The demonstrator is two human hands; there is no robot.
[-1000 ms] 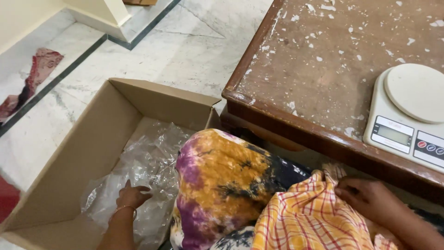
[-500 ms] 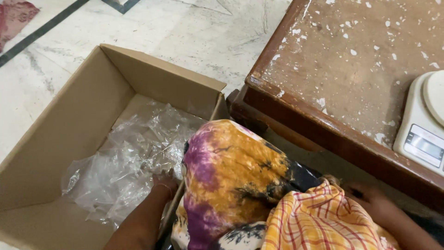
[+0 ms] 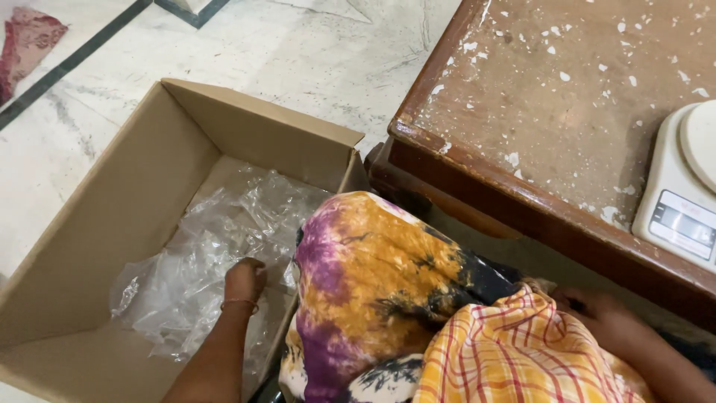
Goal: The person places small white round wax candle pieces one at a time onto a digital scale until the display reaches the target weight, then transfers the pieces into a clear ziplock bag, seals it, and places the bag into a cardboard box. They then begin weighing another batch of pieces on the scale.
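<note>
Crinkled clear plastic wrap (image 3: pixel 201 261) lies heaped in the bottom of an open brown cardboard box (image 3: pixel 112 194) that sits on the pale marble floor (image 3: pixel 298 60). The left hand (image 3: pixel 245 280), a thin bangle at its wrist, is sunk into the wrap with fingers curled down; they look bunched on a fold of the film, though the fingertips are buried and a true pinch cannot be made out. A second ago this hand sat lower and nearer the box's near wall; it has since pushed deeper toward the middle of the plastic, so the film is now being gathered rather than merely touched. The right hand (image 3: pixel 600 317) rests low beside the checked orange cloth (image 3: pixel 514 351), half hidden; whether it grips anything I cannot tell. A purple-and-yellow dyed garment (image 3: pixel 365 283) covers the knee between the two hands. On the worn, paint-flecked wooden table (image 3: pixel 552 97) stands a white digital kitchen scale (image 3: pixel 682 198), its grey display panel facing the near edge.
</note>
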